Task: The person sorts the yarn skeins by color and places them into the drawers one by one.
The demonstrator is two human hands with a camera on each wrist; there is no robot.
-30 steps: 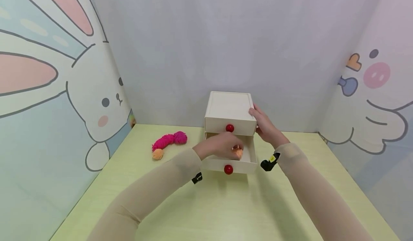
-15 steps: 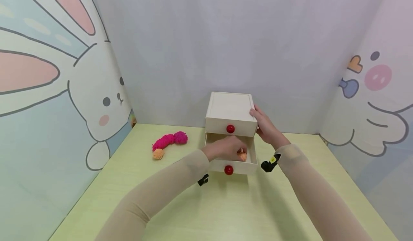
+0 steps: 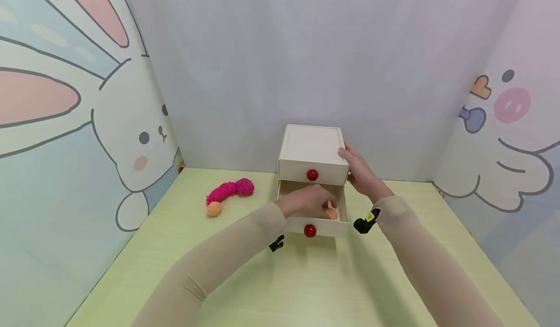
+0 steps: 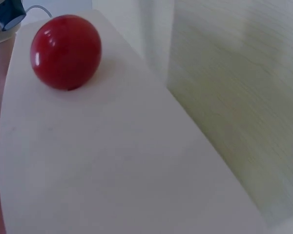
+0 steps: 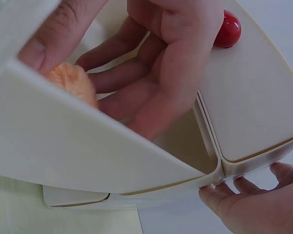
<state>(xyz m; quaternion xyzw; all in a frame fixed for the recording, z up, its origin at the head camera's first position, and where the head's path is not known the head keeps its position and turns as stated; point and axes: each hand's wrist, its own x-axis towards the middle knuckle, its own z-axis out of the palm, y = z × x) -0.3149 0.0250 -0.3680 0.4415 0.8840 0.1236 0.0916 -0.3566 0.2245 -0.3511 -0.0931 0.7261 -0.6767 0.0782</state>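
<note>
Shifted toward four o'clock since a second earlier, an orange yarn ball (image 5: 74, 84) is held inside the pulled-out lower drawer (image 3: 333, 228), pinched by the left hand (image 3: 308, 200) between thumb and fingers. At three o'clock, the white cabinet (image 3: 312, 143) is touched by the right hand (image 3: 363, 172), its fingers apart. Drawer opening is judged complete; release of the ball is not yet made. A pink skein (image 3: 221, 192), magenta ball (image 3: 244, 186) and second orange ball (image 3: 214, 209) are left outside, toward nine o'clock.
</note>
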